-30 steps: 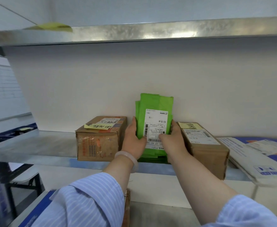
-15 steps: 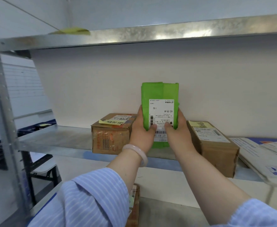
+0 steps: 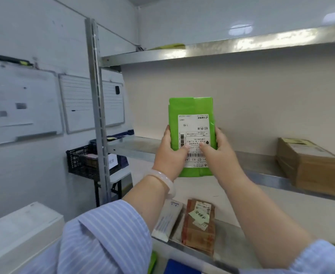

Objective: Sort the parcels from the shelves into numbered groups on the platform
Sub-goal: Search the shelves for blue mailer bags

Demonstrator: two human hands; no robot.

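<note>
I hold a green soft parcel point(image 3: 190, 107) upright in the air in front of the shelves, its white shipping label upside down toward me. My left hand point(image 3: 168, 153) grips its lower left edge, thumb on the label. My right hand point(image 3: 220, 155) grips its lower right edge the same way. A pale bangle sits on my left wrist. The parcel is clear of the middle metal shelf point(image 3: 261, 171) behind it.
A brown cardboard box point(image 3: 309, 165) lies on the middle shelf at right. On the lower shelf point(image 3: 234, 246) lie a taped brown parcel point(image 3: 199, 228) with a yellow note and a white flat parcel point(image 3: 167, 222). A shelf upright point(image 3: 98, 107) stands left; whiteboards and a black crate point(image 3: 81, 161) beyond it.
Both hands have lifted the green parcel off the middle shelf and carried it left and toward me. My view swung left, bringing the upright and whiteboards in.
</note>
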